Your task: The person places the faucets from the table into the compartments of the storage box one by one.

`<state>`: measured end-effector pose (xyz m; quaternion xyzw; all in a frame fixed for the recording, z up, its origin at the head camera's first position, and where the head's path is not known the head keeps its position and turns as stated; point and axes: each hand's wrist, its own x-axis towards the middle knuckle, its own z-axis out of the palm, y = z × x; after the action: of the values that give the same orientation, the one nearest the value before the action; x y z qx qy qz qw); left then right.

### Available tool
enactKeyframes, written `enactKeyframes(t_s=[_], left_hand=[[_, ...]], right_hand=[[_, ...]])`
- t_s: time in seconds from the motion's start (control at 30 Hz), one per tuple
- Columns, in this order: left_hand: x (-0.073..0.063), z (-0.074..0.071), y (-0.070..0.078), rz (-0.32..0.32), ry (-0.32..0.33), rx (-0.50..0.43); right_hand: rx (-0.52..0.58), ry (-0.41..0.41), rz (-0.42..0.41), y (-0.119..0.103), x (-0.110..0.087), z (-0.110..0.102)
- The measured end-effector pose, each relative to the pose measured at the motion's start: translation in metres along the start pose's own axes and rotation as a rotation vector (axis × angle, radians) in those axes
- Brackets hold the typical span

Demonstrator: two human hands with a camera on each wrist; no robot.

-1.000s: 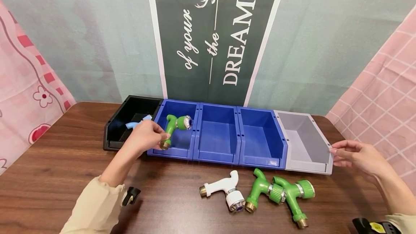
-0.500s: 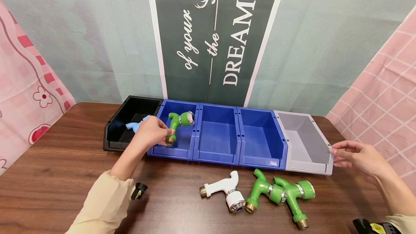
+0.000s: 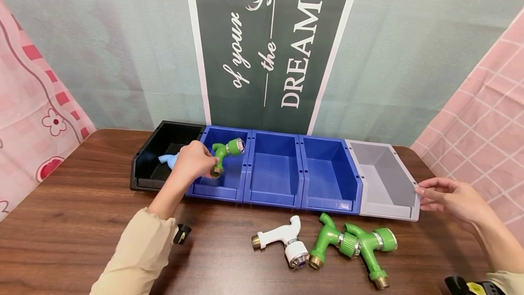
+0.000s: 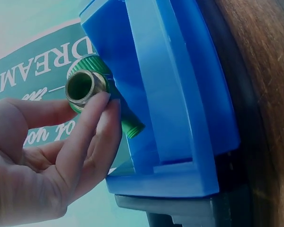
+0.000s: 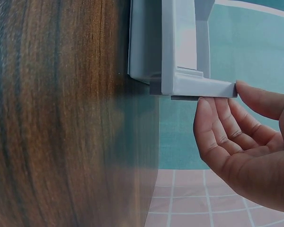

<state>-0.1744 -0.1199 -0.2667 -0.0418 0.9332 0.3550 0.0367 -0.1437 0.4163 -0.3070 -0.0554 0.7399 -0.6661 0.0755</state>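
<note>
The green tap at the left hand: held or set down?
Held: the left hand pinches the green tap near its brass end. Cannot tell whether it is inside the leftmost blue bin.

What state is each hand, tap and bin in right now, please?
Left hand: pinching the leftmost green tap.
Leftmost green tap: raised at the left blue bin.
Light-blue tap: inside the black bin, partly hidden.
White tap: lying on the table.
Middle green tap: lying on the table.
Rightmost green tap: lying on the table.
Right hand: holding the gray bin by its edge.
All five bins: upright, side by side.
</note>
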Motion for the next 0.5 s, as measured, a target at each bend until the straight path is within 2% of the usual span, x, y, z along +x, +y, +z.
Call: enactKeyframes(t_s=[0.5], left_hand=[[0.0040, 0.0070, -0.0015, 0.044, 0.072, 0.065]], right_hand=[[-0.007, 0.001, 0.005, -0.0004, 0.0000, 0.0002]])
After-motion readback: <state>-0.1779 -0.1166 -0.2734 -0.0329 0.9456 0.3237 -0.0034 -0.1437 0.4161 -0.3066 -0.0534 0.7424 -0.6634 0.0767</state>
